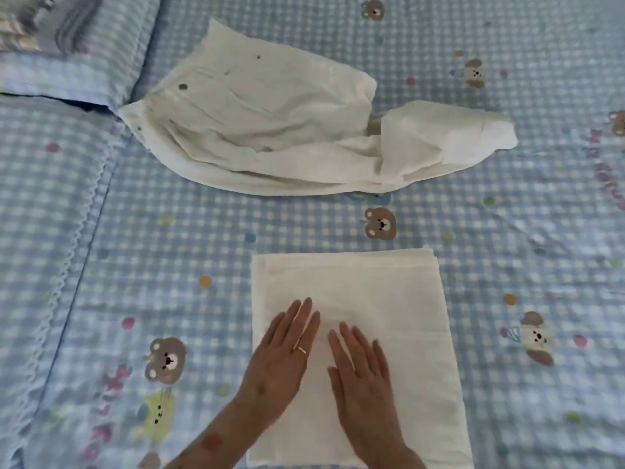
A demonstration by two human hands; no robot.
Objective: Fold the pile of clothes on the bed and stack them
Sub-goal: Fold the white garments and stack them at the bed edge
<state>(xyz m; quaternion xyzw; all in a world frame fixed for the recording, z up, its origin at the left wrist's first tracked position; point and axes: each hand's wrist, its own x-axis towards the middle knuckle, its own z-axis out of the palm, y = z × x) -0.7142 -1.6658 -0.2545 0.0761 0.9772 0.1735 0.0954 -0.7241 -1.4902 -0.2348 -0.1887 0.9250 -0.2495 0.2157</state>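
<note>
The folded white garment (358,333) lies flat on the bed near the person, a neat rectangle whose long axis runs away from the body, its far folded edge pointing toward the middle of the bed. It looks like thin, soft cotton: light, limp, likely to slump if lifted by one corner, so it is best taken by sliding both hands under the near edge or gripping the two long sides together. Both hands lie on its near half, palms down, fingers straight and slightly spread. The left hand (280,360), wearing a ring, is just beside the right hand (362,374); they seem to be pressing or smoothing the cloth, holding nothing. Farther off, well apart from the folded piece, the unfolded white garment (270,130) sprawls crumpled, its long axis running left to right, one end bunched toward the right. It lies on the blue checked bedsheet (169,265) printed with bears. A pillow (67,62) lies at the far left corner.
</note>
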